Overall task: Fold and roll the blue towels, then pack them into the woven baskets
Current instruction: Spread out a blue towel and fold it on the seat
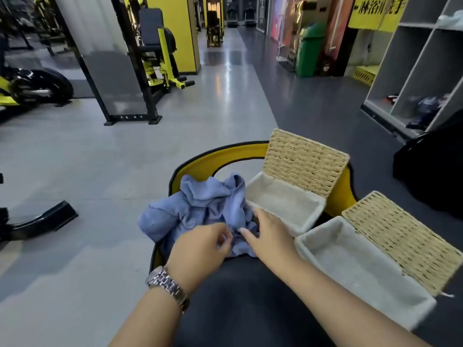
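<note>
Blue towels (200, 209): crumpled heap at 12 o'clock. My left hand (200, 249) pinches an edge; my right hand (270, 236) rests flat, fingers spread. Best to free one towel and spread it before folding; both lined baskets (288, 204), at 2 o'clock, hold nothing.

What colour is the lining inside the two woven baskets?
The lining is off-white cloth in both woven baskets, seen in the head view.

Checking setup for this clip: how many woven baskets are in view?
2. The far basket sits right of the blue towels; the near basket sits closer, at the right. Both lids are open, and both look empty.
</note>
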